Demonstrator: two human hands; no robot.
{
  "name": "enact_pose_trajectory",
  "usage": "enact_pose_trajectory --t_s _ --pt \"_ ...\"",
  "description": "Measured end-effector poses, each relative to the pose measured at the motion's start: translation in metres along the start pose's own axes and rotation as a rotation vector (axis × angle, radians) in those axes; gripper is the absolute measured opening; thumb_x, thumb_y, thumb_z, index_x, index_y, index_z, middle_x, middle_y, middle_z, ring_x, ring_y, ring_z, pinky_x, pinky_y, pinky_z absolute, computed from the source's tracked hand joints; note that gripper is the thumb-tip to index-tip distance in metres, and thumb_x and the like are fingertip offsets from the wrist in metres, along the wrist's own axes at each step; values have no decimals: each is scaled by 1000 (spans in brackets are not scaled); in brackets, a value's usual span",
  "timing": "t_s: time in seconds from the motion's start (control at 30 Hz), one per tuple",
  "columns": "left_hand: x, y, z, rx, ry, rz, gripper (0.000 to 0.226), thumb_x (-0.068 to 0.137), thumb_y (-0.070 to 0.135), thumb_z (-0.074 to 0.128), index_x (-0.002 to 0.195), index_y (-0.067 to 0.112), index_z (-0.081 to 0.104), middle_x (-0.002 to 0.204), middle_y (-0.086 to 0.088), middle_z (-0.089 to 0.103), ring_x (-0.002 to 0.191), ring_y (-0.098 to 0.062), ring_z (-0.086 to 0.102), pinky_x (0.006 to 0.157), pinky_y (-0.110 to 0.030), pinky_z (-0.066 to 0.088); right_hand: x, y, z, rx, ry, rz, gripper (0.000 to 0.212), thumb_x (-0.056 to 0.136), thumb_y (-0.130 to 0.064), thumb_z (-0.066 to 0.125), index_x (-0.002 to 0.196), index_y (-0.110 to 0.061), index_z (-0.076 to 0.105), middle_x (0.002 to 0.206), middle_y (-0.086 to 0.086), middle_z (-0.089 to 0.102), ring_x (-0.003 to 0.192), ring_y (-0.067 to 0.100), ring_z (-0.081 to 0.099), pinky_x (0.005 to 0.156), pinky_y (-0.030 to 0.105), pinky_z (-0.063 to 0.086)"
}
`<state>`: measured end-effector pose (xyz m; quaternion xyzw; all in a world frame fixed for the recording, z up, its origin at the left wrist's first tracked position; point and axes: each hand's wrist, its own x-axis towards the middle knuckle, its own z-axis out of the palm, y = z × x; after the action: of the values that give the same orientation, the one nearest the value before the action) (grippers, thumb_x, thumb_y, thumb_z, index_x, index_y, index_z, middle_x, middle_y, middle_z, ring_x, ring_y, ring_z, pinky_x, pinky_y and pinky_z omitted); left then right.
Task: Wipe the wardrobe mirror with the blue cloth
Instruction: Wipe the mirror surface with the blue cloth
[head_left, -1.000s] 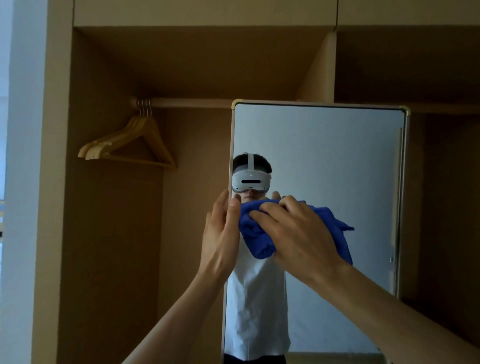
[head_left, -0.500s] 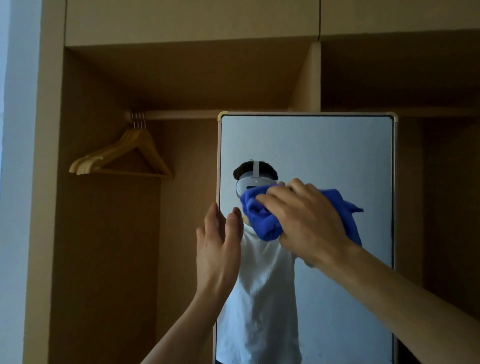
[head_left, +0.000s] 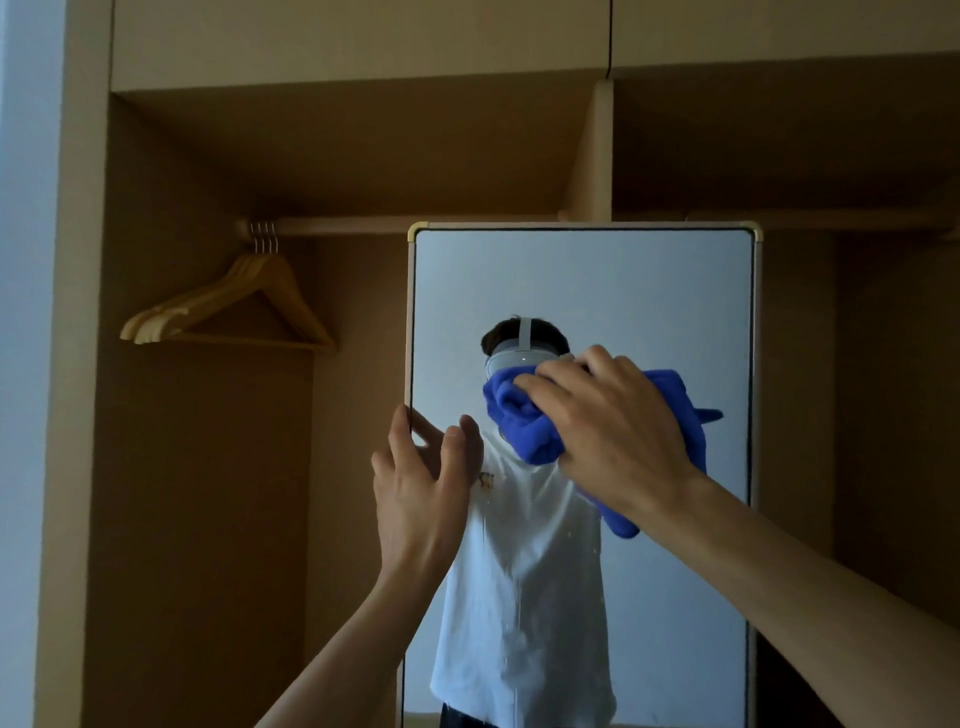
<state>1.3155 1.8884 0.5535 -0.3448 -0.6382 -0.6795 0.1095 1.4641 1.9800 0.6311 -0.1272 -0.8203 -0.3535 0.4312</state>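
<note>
Now R hand (head_left: 608, 431) grips bunched blue cloth (head_left: 524, 423) against mirror (head_left: 597, 291); L hand (head_left: 421, 483) spread (at its left edge).

The right hand (head_left: 613, 431) has carried the bunched blue cloth (head_left: 524, 415) up and to the right across the wardrobe mirror (head_left: 597, 291), so it now covers the lower part of the reflected headset (head_left: 519, 357). The left hand (head_left: 421, 488), which was touching the cloth, now sits apart from it and lower, fingers spread at the mirror's left edge.

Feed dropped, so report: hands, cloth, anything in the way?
Right hand grips blue cloth on mirror. Left hand open by mirror's left edge. Nothing blocks the glass.
</note>
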Motion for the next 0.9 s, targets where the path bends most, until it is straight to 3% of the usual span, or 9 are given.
enact_pose_trajectory --t_s 0.2,0.43,0.6,0.8,0.9 --pt "-4 9 9 -25 9 -32 104 69 86 36 159 39 13 153 0 32 138 -24 41 109 -55 45 6 12 -3 -17 -16 20 37 81 -12 48 115 -22 61 101 -5 62 92 22 50 78 37 42" --pt "-8 3 8 -28 12 -15 102 71 83 37 160 37 16 154 2 33 127 -22 51 104 -52 50 -34 7 14 37 -20 -46 36 80 -14 37 104 -20 64 94 -3 66 85 24 53 73 36 42" --pt "-12 4 9 -14 17 -15 104 72 84 37 161 35 13 157 1 30 132 -24 48 106 -52 49 -54 4 22 62 -100 -67 31 82 -13 58 112 -20 62 102 0 67 93 27 55 83 40 47" --pt "-13 7 8 7 12 -11 107 70 86 37 161 33 14 157 0 30 134 -26 47 106 -54 49 -47 16 12 30 -85 -71 31 87 -13 53 116 -24 60 108 -6 62 93 22 50 81 36 43" --pt "-12 9 8 17 10 -11 106 73 84 38 161 32 13 157 -2 31 133 -27 47 106 -55 48 -32 32 3 10 -74 -19 37 87 -15 52 123 -24 57 113 -6 60 98 22 49 84 41 43"
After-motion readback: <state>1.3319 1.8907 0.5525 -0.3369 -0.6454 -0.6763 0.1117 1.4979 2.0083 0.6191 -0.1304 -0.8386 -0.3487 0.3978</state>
